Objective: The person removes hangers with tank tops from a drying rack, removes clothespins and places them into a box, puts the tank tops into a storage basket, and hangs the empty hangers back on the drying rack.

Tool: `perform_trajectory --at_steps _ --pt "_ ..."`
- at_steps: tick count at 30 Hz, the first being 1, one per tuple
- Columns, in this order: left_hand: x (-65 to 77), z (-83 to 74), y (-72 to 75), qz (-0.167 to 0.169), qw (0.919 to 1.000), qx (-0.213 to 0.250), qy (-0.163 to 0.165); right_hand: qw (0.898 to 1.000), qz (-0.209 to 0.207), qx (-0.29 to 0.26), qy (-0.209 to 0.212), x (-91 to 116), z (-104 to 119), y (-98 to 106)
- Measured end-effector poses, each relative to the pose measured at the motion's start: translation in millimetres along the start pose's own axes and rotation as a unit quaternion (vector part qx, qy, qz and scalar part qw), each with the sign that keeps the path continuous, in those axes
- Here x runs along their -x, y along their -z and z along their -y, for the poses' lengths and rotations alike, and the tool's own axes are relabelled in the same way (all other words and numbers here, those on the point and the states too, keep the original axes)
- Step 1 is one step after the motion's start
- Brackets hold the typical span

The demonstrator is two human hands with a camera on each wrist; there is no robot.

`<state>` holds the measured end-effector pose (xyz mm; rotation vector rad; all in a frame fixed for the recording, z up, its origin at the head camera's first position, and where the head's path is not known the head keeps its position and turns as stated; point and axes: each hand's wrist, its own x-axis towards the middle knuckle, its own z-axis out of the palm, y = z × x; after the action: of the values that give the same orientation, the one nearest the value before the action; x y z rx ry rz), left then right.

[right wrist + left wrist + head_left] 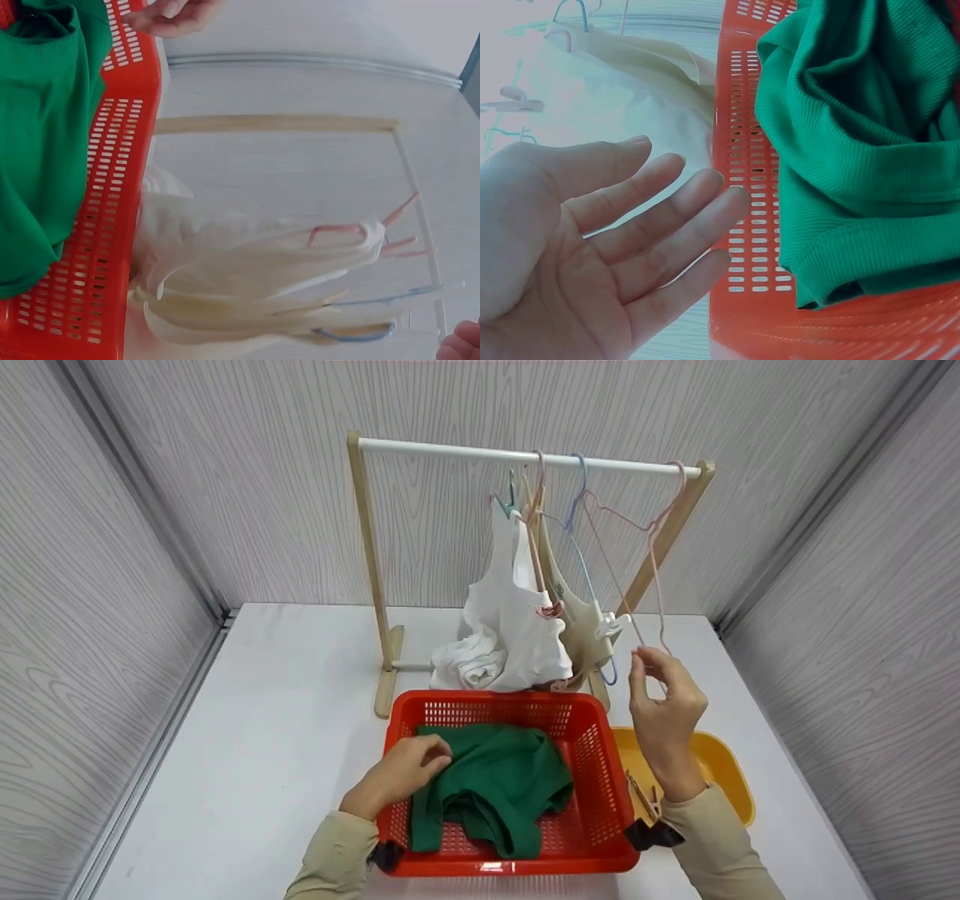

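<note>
My right hand (667, 705) pinches the lower part of a pink hanger (656, 562) between thumb and index finger. The hanger's hook sits over the white rail (465, 451) near its right end, and no garment is on it. In the right wrist view only the fingertips (461, 345) show, at the bottom right corner. My left hand (405, 772) hovers at the left side of the red basket (626, 847), its fingers relaxed and holding nothing. Beside it, a crumpled green ribbed garment (502, 780) lies in the basket.
A white garment (517, 622) and a beige garment (577, 615) hang from the rail, close behind the basket. A blue hanger (581, 495) is hooked between them and the pink one. Right of the basket, a yellow tray (731, 780) contains clothespins (643, 799).
</note>
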<state>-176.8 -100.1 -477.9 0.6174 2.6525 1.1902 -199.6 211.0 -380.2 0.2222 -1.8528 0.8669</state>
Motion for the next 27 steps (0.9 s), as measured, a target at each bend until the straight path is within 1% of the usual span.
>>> perform_trajectory --at_steps 9,12,15,17,23,27 --pt "-1.6 0.9 0.1 -0.001 1.0000 0.001 -0.006 0.996 0.056 -0.048 0.041 3.8 18.1 -15.9" --pt "-1.6 1.5 0.1 -0.001 1.0000 -0.002 -0.009 0.995 0.073 -0.053 0.049 5.2 21.6 -22.7" --pt "-1.3 0.5 0.6 -0.001 1.0000 0.001 -0.007 0.994 0.093 -0.041 0.050 6.9 24.2 -28.9" --pt "-1.0 -0.5 0.9 -0.001 1.0000 0.002 -0.004 0.993 0.106 -0.028 0.047 7.8 25.7 -32.8" --pt "-1.3 -1.4 1.4 0.001 1.0000 0.001 -0.002 0.988 0.149 0.024 0.016 8.7 30.0 -43.4" --pt "-1.1 -0.9 1.2 0.002 1.0000 0.001 -0.002 0.983 0.180 0.040 -0.013 8.4 29.7 -50.9"
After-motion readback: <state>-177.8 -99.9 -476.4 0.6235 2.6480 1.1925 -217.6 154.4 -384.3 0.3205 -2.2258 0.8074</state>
